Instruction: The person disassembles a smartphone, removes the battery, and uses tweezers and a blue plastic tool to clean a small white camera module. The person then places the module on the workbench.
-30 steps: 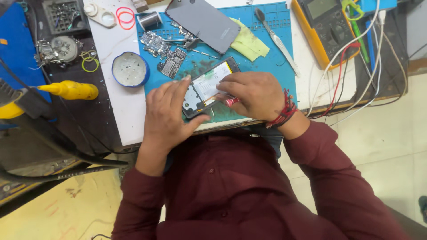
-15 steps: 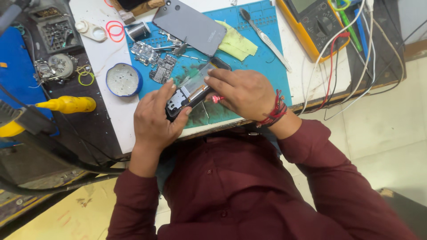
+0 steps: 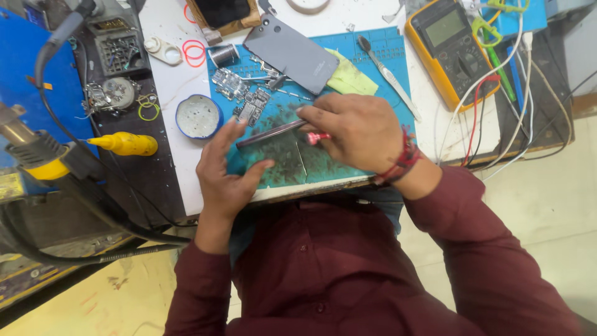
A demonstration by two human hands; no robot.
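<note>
My right hand (image 3: pixel 360 134) grips a dark phone (image 3: pixel 270 132) by one end. The phone is turned on edge and shows as a thin bar above the teal work mat (image 3: pixel 286 168). A small red-tipped tool (image 3: pixel 318 137) pokes out under the same fingers. My left hand (image 3: pixel 224 174) is spread open at the phone's other end, fingers apart, thumb resting on the mat. It holds nothing. A grey back cover (image 3: pixel 292 53) and bare circuit boards (image 3: pixel 242 93) lie on the far part of the mat.
A blue-rimmed round dish (image 3: pixel 199 116) sits left of the mat. A yellow multimeter (image 3: pixel 451 40) with leads stands far right. A yellow cloth (image 3: pixel 351 78) and a metal pry tool (image 3: pixel 388 78) lie between them. A yellow-handled tool (image 3: pixel 124 144) and a hot-air gun (image 3: pixel 37 155) are at left.
The phone lay flat under both hands; now the right hand has tipped it onto its edge. My left hand has let go and opened, drawing back toward the table's near edge.
</note>
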